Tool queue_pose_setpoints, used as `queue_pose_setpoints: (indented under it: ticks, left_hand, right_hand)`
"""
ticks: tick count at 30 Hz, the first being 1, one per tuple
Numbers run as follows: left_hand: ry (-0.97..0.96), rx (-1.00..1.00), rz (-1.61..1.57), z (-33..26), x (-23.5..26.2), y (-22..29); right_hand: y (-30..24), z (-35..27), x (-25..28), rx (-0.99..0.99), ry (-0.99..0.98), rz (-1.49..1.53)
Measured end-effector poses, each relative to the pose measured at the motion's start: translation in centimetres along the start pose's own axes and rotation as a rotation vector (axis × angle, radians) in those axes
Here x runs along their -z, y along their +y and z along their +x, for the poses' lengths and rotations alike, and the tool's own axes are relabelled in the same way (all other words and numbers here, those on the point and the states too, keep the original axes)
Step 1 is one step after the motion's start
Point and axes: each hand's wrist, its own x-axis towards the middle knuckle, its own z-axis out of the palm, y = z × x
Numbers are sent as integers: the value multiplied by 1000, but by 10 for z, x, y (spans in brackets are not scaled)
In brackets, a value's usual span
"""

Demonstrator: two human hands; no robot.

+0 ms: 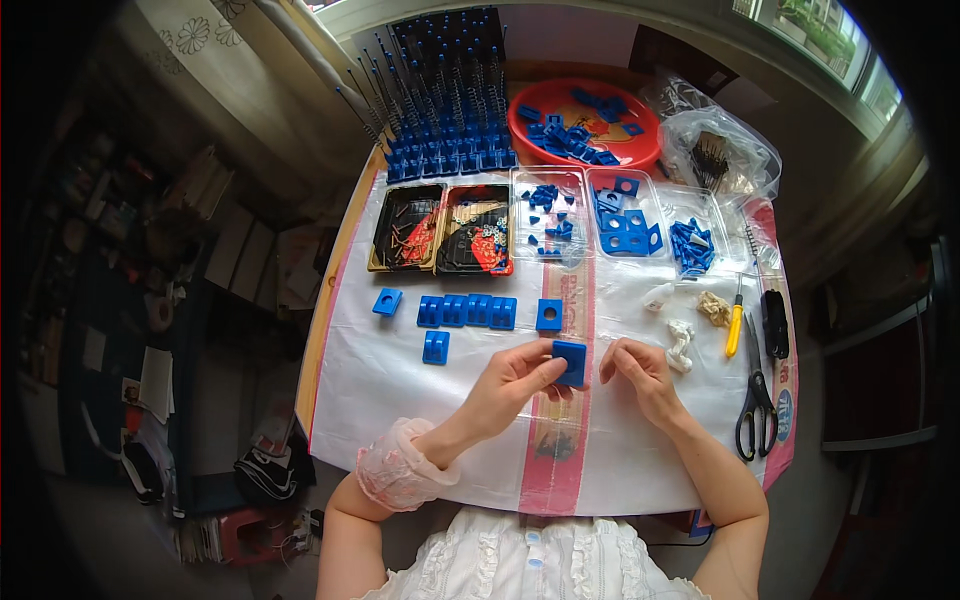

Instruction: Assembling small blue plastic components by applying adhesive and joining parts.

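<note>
My left hand [520,380] pinches a square blue plastic piece [570,362] between thumb and fingers, just above the table. Close to its right side is my right hand [640,378], apart from the piece; its fingers are curled, and whatever they may hold is hidden. Just beyond the held piece lies a blue square part with a round hole [549,315]. To the left, several blue ribbed parts [466,311] stand in a row, with a single ribbed part [435,348] nearer me and another holed blue part [387,302] farther left.
Black trays [407,262] of screws and small metal bits stand beyond, beside clear boxes [628,252] of blue parts. Behind are upright spring-and-rod assemblies [440,140] and a red basin [643,150]. At right lie a yellow-handled screwdriver [735,328] and black scissors [757,410].
</note>
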Motion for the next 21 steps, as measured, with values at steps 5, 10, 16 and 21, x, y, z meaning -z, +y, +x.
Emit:
queue_pose_setpoints:
  ticks: [5, 10, 16, 21]
  left_hand:
    - [179, -129, 236, -26, 9, 64]
    - [519, -177, 543, -58, 50, 83]
    - [910, 14, 1013, -87, 170, 78]
    - [881, 192, 1079, -75, 220, 63]
  right_hand:
    - [0, -1, 0, -20, 9, -15]
    - [1, -2, 3, -10, 14, -29]
    - [4, -1, 0, -14, -2, -6]
    - [4, -1, 0, -14, 3, -19]
